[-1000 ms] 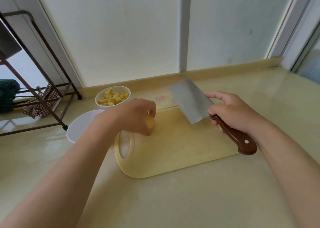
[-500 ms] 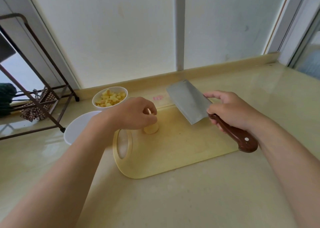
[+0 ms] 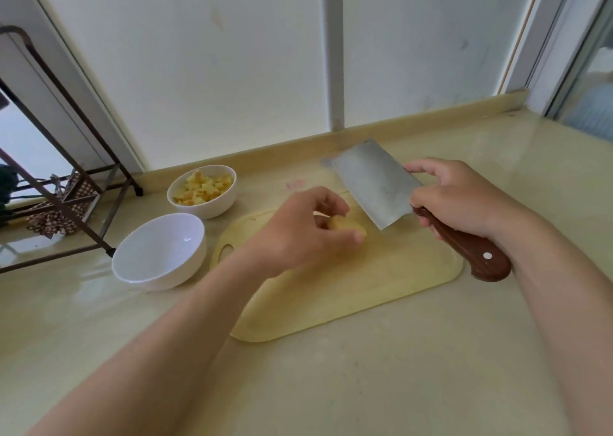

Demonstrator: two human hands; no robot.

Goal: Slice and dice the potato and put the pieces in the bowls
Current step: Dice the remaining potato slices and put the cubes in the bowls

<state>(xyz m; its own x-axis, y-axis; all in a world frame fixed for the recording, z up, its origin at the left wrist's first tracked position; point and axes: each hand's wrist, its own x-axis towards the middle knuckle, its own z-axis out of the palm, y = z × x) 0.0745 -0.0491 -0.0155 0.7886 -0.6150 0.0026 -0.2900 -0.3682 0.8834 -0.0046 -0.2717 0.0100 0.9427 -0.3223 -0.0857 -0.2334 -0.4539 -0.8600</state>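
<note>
The potato piece [image 3: 346, 227] is held near the far edge of the cutting board [image 3: 381, 286] by the left hand [image 3: 295, 236], fingers [image 3: 328, 201] curled round it. The cleaver [image 3: 374, 183] is clamped in the right hand [image 3: 454, 196]. Fingertips could be nicked if the blade is dropped too close.

Two bowls, near [image 3: 159, 256] and far [image 3: 212, 208]. One board [image 3: 381, 279], one cleaver [image 3: 374, 183], one potato piece [image 3: 345, 228]. Two hands, left [image 3: 298, 236] and right [image 3: 457, 200].
</note>
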